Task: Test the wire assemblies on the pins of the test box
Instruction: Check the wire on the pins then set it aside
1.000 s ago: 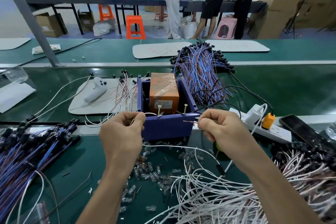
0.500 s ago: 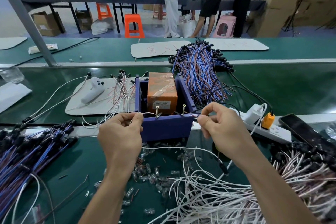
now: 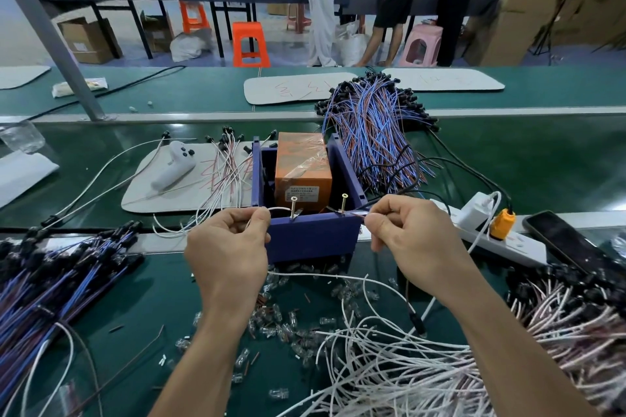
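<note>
Mid-test: left hand (image 3: 227, 247) and right hand (image 3: 406, 234) fingers each pinched an end of the thin white wire assembly (image 3: 279, 209) at the brass screw pins (image 3: 293, 208) of the blue plastic test box (image 3: 311, 237), middle of the green desk (image 3: 508, 162); next move probably needed both contacts steady.

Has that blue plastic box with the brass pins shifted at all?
No; the blue plastic test box sits as before beside the white power strip.

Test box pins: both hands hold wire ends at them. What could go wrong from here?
The wire pinched by the left hand may slip off the left pin, giving a false reading. Its slack, below the right hand, seems to run into the white wire pile and may snag there.
</note>
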{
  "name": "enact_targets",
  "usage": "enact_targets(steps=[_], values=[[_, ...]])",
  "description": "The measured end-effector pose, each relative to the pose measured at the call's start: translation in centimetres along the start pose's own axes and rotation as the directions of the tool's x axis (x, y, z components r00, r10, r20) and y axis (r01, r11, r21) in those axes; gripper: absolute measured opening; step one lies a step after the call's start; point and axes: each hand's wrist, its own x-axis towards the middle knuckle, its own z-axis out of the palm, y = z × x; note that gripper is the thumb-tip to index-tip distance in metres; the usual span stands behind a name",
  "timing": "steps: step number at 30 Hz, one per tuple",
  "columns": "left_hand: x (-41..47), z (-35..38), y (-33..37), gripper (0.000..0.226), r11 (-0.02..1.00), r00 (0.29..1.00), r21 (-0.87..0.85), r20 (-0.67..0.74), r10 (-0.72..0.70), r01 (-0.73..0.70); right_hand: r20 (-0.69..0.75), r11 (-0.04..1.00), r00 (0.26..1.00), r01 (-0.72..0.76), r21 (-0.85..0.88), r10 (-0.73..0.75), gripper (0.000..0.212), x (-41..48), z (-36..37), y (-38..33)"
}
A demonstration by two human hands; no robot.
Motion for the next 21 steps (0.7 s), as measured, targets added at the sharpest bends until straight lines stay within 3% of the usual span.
enact_targets(steps=[6, 12, 21], values=[[0.1, 0.0, -0.1, 0.017, 1.000, 1.000, -0.026, 0.008, -0.007, 0.008, 0.012, 1.000, 1.000, -0.008, 0.020, 0.008, 0.023, 0.3, 0.2, -0.2], [0.0, 0.0, 0.0, 0.016, 0.999, 1.000, -0.033, 0.019, 0.003, -0.002, -0.136, 1.000, 0.990, -0.030, -0.006, 0.029, 0.026, 1.2, 0.4, -0.1], [0.0, -0.9, -0.5, 0.015, 0.995, 1.000, -0.098, 0.013, -0.021, 0.022, -0.060, 0.996, 0.998, -0.026, 0.081, 0.031, 0.026, 0.3, -0.9, 0.2]])
